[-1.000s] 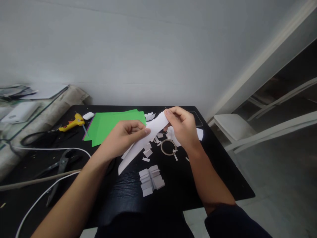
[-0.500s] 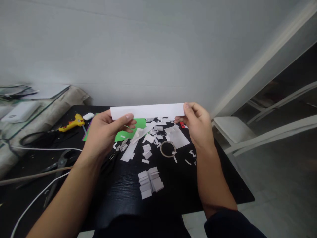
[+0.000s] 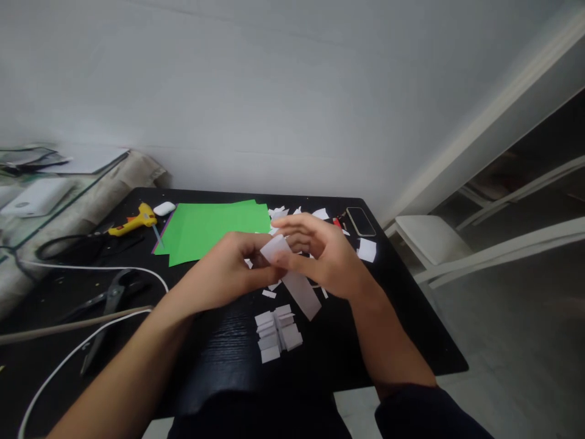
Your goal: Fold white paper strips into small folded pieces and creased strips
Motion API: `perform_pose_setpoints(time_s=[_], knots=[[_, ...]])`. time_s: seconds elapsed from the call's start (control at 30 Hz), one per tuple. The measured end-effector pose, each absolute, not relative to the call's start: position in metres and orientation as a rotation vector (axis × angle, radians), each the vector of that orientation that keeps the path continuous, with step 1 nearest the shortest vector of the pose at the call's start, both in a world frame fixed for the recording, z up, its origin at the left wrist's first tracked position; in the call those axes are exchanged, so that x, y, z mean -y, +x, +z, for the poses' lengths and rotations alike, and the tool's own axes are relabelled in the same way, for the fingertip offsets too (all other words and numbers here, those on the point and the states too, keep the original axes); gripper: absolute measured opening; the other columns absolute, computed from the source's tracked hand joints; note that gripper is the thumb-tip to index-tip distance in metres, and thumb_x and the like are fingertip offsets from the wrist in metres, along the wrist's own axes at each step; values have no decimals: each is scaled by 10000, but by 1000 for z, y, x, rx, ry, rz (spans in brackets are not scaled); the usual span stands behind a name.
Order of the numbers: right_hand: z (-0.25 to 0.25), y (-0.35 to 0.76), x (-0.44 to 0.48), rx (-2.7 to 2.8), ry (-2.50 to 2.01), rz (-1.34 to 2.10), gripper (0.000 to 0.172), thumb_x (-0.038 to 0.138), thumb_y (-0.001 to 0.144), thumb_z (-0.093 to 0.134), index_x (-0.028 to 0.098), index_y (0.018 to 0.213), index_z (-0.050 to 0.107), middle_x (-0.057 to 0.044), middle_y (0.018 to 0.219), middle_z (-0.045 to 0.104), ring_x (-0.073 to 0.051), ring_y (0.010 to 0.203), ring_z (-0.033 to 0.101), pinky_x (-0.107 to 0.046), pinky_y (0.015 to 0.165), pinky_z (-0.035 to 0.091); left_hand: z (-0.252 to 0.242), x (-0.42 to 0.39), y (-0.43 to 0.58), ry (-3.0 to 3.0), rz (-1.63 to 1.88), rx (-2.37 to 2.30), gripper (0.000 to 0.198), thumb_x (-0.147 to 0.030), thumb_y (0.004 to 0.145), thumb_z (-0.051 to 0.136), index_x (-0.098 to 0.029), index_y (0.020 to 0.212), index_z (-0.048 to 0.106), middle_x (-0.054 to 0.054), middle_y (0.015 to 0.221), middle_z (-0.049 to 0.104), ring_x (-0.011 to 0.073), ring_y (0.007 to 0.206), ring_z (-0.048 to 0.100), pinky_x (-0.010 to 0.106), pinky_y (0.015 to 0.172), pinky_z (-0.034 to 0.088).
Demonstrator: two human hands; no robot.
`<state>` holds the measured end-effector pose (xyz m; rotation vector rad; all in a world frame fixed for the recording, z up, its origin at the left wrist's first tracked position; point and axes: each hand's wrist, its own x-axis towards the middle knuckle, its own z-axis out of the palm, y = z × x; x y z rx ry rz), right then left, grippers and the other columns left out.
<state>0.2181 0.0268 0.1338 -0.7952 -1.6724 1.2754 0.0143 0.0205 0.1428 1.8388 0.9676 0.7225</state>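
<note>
A white paper strip (image 3: 301, 294) hangs slanted between my hands above the black table, its lower end pointing toward me and to the right. My left hand (image 3: 237, 263) grips the strip's upper part from the left, its fingers partly hidden behind the paper. From the other side, my right hand (image 3: 320, 253) pinches it, thumb in front and fingers curled over behind. Just below the strip, a cluster of small folded white paper pieces (image 3: 278, 333) lies on the table. Paper scraps behind my hands are mostly covered.
Green sheets (image 3: 210, 228) lie at the back left, near a yellow glue gun (image 3: 137, 221) and a white case (image 3: 164, 209). Pliers (image 3: 112, 302) and white cables are at the left. A phone (image 3: 361, 222) rests back right; a white chair (image 3: 434, 239) stands beyond the table (image 3: 402, 317).
The strip was stretched level between my hands; now it is lowered, slanted and gripped with both hands close together. More of the green sheets and the phone show now.
</note>
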Motion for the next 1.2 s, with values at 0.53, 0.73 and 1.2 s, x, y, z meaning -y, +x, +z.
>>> perform_pose_setpoints(time_s=[0.53, 0.73, 1.2], knots=[[138, 212, -22, 1418, -812, 1266, 252, 296, 821, 850, 202, 997, 697, -8, 880, 737, -143, 814, 721, -274, 780, 598, 143, -18, 15, 1932, 899, -1050, 294, -410, 964, 670, -192, 771, 713, -27, 695, 677, 101, 619, 584, 221, 580, 425], [137, 212, -22, 1414, -837, 1228, 273, 304, 814, 859, 212, 1031, 720, -18, 905, 773, -166, 862, 756, -295, 815, 621, 144, -17, 15, 1954, 885, -1056, 263, -407, 959, 682, -210, 794, 741, -21, 728, 722, 118, 666, 630, 228, 614, 450], [137, 211, -21, 1417, -857, 1151, 254, 291, 796, 879, 220, 1004, 752, -27, 944, 788, -173, 874, 766, -304, 807, 640, 144, -15, 16, 1976, 887, -1066, 277, -401, 973, 645, -197, 814, 744, -2, 749, 728, 133, 691, 635, 243, 616, 454]])
